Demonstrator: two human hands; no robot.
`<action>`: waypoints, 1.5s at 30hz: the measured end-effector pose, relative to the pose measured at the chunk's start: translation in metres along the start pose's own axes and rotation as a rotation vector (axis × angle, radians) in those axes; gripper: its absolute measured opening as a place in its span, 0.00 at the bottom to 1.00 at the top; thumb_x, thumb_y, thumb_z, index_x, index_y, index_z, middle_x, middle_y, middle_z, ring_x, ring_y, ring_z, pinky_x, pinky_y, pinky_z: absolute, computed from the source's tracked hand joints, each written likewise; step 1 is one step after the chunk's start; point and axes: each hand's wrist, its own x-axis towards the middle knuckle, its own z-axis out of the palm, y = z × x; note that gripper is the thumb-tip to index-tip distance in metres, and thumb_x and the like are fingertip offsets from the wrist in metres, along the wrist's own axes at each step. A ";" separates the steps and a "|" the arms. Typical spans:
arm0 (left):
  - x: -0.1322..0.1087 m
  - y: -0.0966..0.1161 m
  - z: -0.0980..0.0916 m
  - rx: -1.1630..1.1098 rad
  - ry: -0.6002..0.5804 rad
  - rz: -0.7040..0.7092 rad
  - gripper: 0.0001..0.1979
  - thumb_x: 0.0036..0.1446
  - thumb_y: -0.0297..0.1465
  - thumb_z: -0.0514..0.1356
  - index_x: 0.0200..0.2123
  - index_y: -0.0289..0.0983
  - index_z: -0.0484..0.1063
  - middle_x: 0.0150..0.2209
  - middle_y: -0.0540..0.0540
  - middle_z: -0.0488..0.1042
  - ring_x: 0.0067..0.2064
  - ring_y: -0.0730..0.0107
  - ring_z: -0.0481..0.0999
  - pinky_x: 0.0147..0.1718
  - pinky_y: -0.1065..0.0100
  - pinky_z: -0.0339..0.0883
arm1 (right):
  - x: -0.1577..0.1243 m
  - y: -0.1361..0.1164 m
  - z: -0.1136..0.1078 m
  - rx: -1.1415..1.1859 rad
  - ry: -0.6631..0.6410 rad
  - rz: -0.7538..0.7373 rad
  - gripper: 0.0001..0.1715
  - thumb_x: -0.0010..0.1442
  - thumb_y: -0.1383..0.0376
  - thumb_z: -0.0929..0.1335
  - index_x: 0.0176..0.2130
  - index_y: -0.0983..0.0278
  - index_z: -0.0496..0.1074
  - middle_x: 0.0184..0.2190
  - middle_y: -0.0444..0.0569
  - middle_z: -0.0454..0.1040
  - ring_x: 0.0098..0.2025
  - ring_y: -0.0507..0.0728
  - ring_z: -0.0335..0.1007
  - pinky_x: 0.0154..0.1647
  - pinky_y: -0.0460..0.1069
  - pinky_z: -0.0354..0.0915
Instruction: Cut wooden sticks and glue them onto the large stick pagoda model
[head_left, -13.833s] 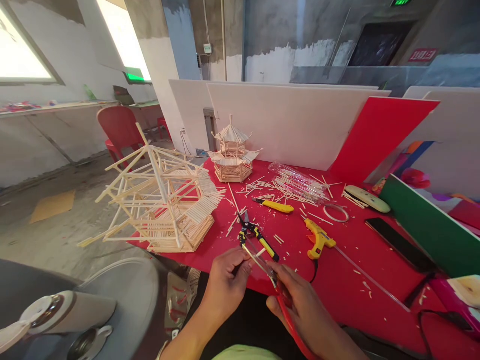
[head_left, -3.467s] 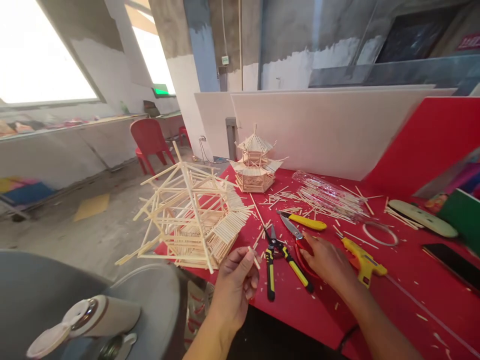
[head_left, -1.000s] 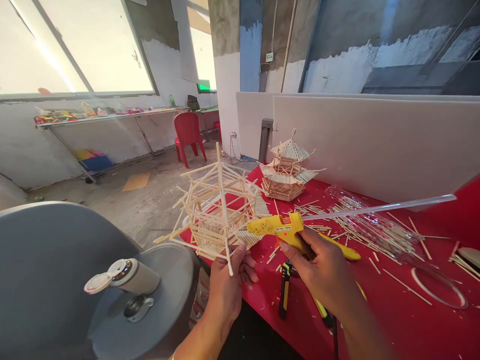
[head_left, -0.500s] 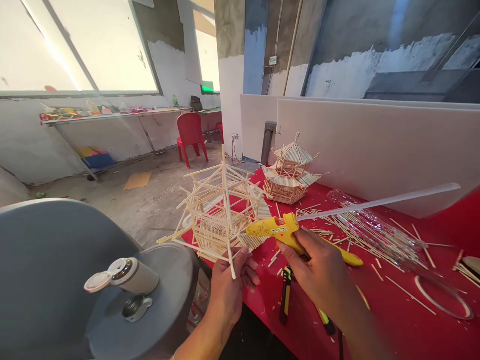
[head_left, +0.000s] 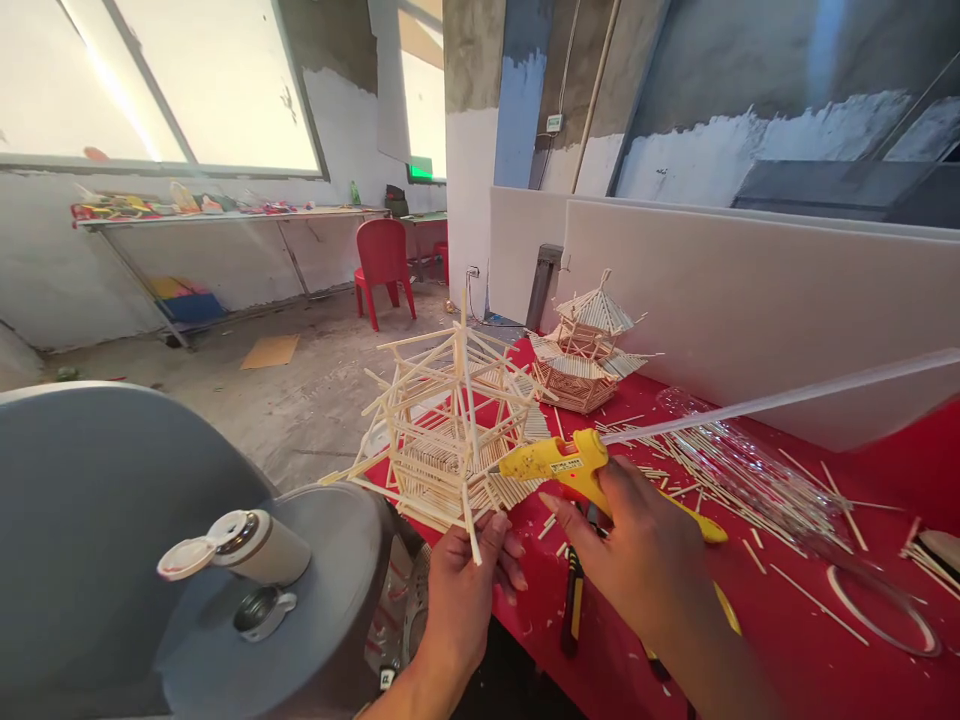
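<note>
My left hand (head_left: 469, 575) pinches a wooden stick at the near lower edge of an open, many-sided stick framework (head_left: 457, 430), with fingertips closed on it. The framework has a slatted floor, posts and crossing sticks above. In my right hand (head_left: 637, 560) is a yellow hot glue gun (head_left: 553, 465), its nozzle pointing left against or very near the framework's front upright; contact is hard to make out. A long clear glue stick (head_left: 780, 405) runs out of the gun's back. My right thumb stretches out beside the grip.
A finished-looking stick pagoda (head_left: 589, 350) stands behind on the red table (head_left: 825, 620). Loose sticks (head_left: 750, 480), a utility knife (head_left: 573, 605) and a tape roll (head_left: 885, 610) lie to the right. On a grey stool (head_left: 337, 570) sit a thermos (head_left: 262, 545) and its cup lid (head_left: 262, 612).
The framework, both hands and the glue gun have shifted slightly right in view, as the camera view also moved. My right thumb has straightened away from the gun. Both holds are kept.
</note>
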 end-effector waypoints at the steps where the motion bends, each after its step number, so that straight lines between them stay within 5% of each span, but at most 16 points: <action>1: 0.000 0.001 -0.001 0.016 0.006 0.015 0.19 0.49 0.44 0.69 0.22 0.34 0.71 0.19 0.50 0.72 0.15 0.77 0.66 0.13 0.75 0.60 | 0.000 -0.001 0.001 -0.038 0.016 -0.007 0.24 0.66 0.47 0.62 0.43 0.65 0.70 0.38 0.58 0.77 0.37 0.64 0.76 0.31 0.54 0.65; 13: 0.007 0.012 -0.039 -0.032 -0.021 0.019 0.17 0.50 0.42 0.69 0.25 0.35 0.71 0.22 0.50 0.73 0.16 0.78 0.66 0.13 0.75 0.61 | 0.006 -0.018 0.004 -0.084 0.076 -0.060 0.16 0.63 0.54 0.65 0.40 0.64 0.72 0.38 0.58 0.80 0.35 0.63 0.78 0.30 0.53 0.66; 27: 0.001 0.015 -0.036 -0.104 -0.026 -0.039 0.18 0.49 0.43 0.69 0.25 0.35 0.70 0.21 0.51 0.73 0.15 0.78 0.67 0.13 0.76 0.60 | 0.013 -0.039 0.003 -0.190 0.078 -0.138 0.12 0.61 0.64 0.63 0.41 0.66 0.74 0.31 0.51 0.78 0.26 0.56 0.73 0.27 0.50 0.60; 45: 0.003 0.020 -0.032 -0.120 0.007 -0.095 0.22 0.44 0.46 0.71 0.23 0.35 0.68 0.18 0.50 0.73 0.14 0.79 0.65 0.12 0.76 0.57 | 0.012 -0.047 -0.005 -0.310 0.143 -0.249 0.10 0.63 0.66 0.62 0.41 0.64 0.70 0.35 0.48 0.78 0.26 0.53 0.70 0.27 0.49 0.57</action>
